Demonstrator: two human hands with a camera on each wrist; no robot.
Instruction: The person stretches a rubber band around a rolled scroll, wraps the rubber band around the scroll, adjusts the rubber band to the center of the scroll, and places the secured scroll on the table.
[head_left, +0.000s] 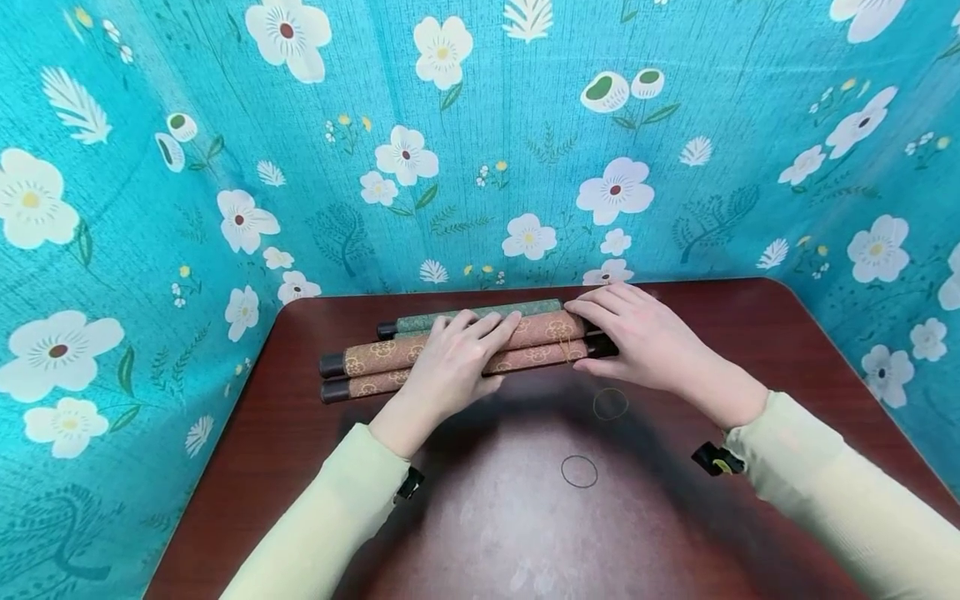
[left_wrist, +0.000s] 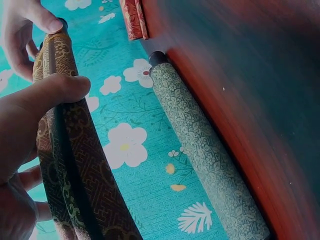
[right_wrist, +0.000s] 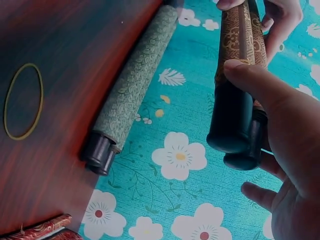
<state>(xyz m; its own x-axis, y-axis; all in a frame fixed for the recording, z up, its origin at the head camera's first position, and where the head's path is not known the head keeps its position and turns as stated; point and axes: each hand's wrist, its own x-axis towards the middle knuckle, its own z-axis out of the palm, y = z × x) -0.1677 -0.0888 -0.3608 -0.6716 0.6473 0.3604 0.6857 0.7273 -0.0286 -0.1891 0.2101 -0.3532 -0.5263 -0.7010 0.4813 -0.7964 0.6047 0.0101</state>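
A brown brocade scroll with gold flowers and dark end knobs is rolled into two parallel rolls. My left hand grips its middle, thumb on the near side and fingers over the top. At the right end, my right hand holds the scroll by its dark knobs, its thumb lying where cloth meets knob. A thin yellow rubber band crosses the rolls close to that end. Behind lies a green patterned scroll, also with dark knobs, partly hidden by the brown one.
On the reddish-brown table lie a yellow rubber band and a darker one, nearer me. A red patterned object shows at the right wrist view's lower left corner. Flowered turquoise cloth hangs behind and at both sides.
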